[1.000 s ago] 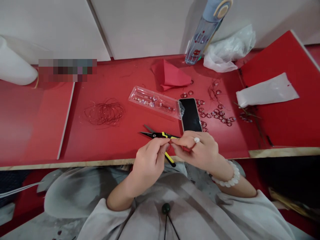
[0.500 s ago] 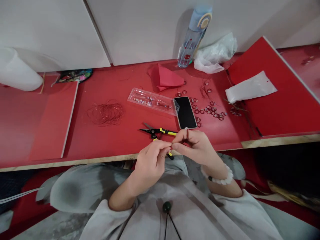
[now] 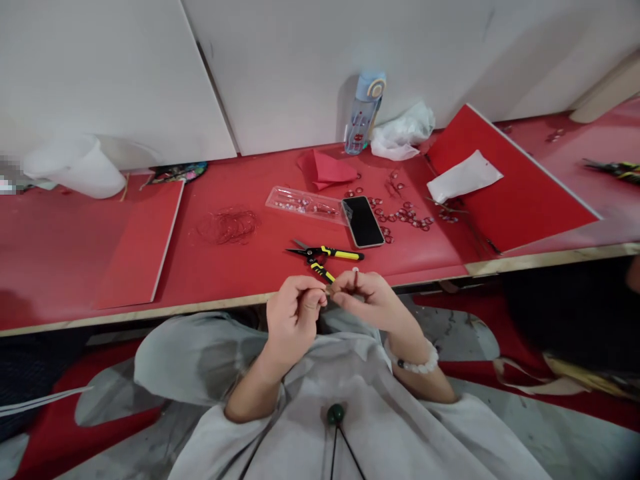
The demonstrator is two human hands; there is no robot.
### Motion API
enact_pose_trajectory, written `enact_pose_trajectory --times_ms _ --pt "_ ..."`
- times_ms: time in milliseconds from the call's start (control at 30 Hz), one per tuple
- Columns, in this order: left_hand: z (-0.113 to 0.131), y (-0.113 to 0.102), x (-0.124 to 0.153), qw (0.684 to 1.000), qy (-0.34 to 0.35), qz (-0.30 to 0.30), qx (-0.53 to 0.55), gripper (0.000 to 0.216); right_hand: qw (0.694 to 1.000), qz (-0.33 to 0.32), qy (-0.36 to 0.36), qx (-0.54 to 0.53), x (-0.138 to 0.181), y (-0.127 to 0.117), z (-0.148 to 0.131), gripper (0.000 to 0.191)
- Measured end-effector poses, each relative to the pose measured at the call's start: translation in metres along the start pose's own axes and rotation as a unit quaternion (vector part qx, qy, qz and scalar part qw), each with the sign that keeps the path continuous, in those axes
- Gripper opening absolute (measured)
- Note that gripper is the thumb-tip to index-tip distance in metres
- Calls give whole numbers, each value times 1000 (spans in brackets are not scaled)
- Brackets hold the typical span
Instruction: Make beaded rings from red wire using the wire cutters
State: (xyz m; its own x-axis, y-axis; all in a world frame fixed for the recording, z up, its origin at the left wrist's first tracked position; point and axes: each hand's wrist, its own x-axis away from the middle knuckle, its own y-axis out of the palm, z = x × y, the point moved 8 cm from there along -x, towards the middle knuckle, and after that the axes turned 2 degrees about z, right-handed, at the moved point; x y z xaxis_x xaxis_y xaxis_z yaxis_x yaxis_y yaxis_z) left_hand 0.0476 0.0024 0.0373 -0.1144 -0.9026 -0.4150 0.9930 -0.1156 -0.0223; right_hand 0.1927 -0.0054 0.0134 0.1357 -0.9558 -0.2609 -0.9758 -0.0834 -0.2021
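My left hand (image 3: 296, 308) and my right hand (image 3: 369, 300) meet at the table's front edge, thumbs and forefingers pinched close together. Something tiny sits between the fingertips, too small to make out. A ring with a pale bead is on a finger of my right hand. Just beyond my hands lie open cutting pliers (image 3: 313, 252) with black and yellow handles. Further back are a clear plastic tray (image 3: 305, 202) holding small beads, and a black-screened phone (image 3: 364, 221) resting against its right end. Several small red beaded rings (image 3: 409, 217) lie right of the phone.
A tangled coil of red thread (image 3: 227, 226) lies at left, beside a red board (image 3: 145, 247). Behind stand a water bottle (image 3: 364, 113), a plastic bag (image 3: 404, 132) and folded red paper (image 3: 327, 169). A white packet (image 3: 465, 175) rests on a tilted red board (image 3: 520, 193) at right.
The view has tilted up and shifted, so more of the wall and the right side shows. My fingertips have separated slightly, and the upper handle of the pliers is now uncovered.
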Motion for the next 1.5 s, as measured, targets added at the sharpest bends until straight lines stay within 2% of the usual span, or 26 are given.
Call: enact_pose_trajectory --times_ms 67,167,267,367,500,600,700,733,833,967,1133,1300,1400,1500 --pt "1 6 5 998 -44 -20 49 26 988 77 -69 113 3 -8 -14 13" --pt "1 20 18 983 -119 -60 130 34 940 173 -180 231 11 -18 -40 13" --pt "7 25 30 968 -145 -71 193 34 905 203 -261 269 21 -18 -58 14" --pt "15 28 39 957 -153 -83 231 30 892 212 -290 274 28 -15 -64 17" --pt "20 34 46 945 -156 -101 271 26 899 227 -267 262 36 -19 -60 22" --pt "17 38 51 941 -157 -109 279 26 927 231 -214 206 41 -28 -53 23" --pt "12 37 56 952 -161 -96 242 31 974 194 -116 24 43 -31 -40 28" --pt "11 34 58 958 -159 -87 222 33 979 177 -81 -55 44 -28 -36 29" --pt "12 26 59 974 -144 -63 162 33 961 158 5 -228 45 -17 -27 31" --pt "15 21 61 983 -121 -55 128 33 938 140 59 -313 43 -1 -21 35" --pt "16 21 62 984 -103 -58 135 30 918 111 87 -371 42 13 -15 37" --pt "22 25 60 985 -66 -68 147 24 907 97 97 -399 43 15 -11 37" --pt "25 23 57 992 -39 -63 98 25 923 115 85 -357 46 10 -14 40" --pt "31 14 54 1000 19 -17 -8 20 956 134 57 -253 53 5 -26 35"
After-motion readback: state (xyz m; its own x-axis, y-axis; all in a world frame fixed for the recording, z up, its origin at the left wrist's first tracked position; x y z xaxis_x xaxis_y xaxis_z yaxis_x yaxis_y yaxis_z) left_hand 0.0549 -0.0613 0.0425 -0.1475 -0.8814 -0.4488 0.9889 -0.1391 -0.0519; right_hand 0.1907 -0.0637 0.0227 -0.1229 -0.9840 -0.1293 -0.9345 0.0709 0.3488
